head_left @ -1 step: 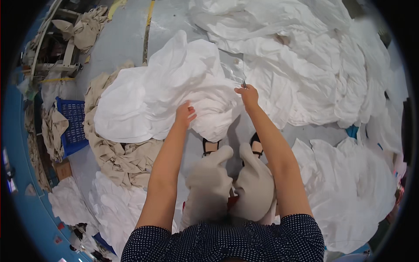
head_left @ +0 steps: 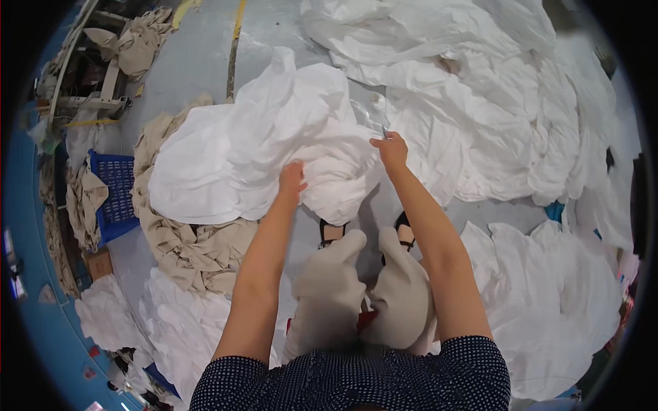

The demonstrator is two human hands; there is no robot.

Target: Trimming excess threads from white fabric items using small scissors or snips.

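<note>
In front of me a large heap of white cloth (head_left: 205, 164) lies in loose folds. My left hand (head_left: 293, 179) is at its near edge, slightly blurred, fingers bent and thumb apart, with no cloth visibly gripped. To the right, my right hand (head_left: 391, 151) is closed around a small, pointed metal tool (head_left: 384, 130) whose tip sticks out beyond the fingers. The hand is beside the right edge of the same cloth. Whether the fingers also pinch that edge I cannot tell.
Beige cloth (head_left: 199, 253) lies under and beside the white heap on the left, near a blue plastic basket (head_left: 116, 195). A bigger white cloth pile (head_left: 473, 123) fills the far right. More white cloth (head_left: 541, 294) lies at near right and near left (head_left: 181, 322).
My left hand has shifted slightly up and to the right along the cloth, and its fingers look closer together. My right hand stays almost in place with the metal tool tilted a little differently.
</note>
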